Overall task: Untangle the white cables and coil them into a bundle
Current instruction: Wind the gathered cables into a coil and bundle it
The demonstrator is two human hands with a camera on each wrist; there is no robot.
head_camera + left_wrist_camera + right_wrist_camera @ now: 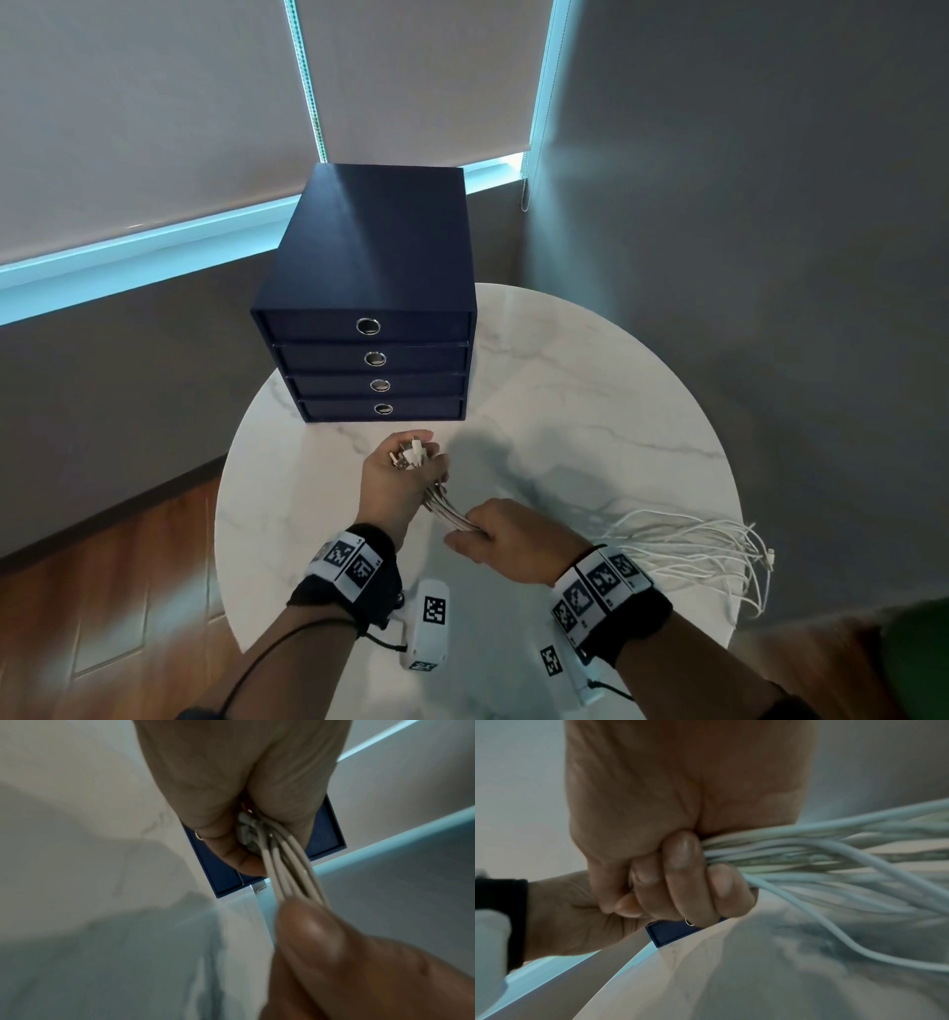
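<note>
Several white cables (pixel 688 545) run as one gathered strand above the round marble table (pixel 590 390). My left hand (pixel 405 473) grips their plug ends (pixel 411 455), with the metal USB tips sticking up out of the fist. Just to the right, my right hand (pixel 493 534) is curled round the same strand (pixel 447 509). Behind that hand the cables fan out to the right and hang over the table's edge. In the left wrist view the cables (pixel 285 866) leave the fist towards my right hand. In the right wrist view my fingers (pixel 680 874) close round the cables (pixel 834 858).
A dark blue drawer box (pixel 369 308) with four drawers and ring pulls stands at the back of the table, close beyond my left hand. The table's near and right edges drop to a wooden floor (pixel 128 591). Grey walls and window blinds lie behind.
</note>
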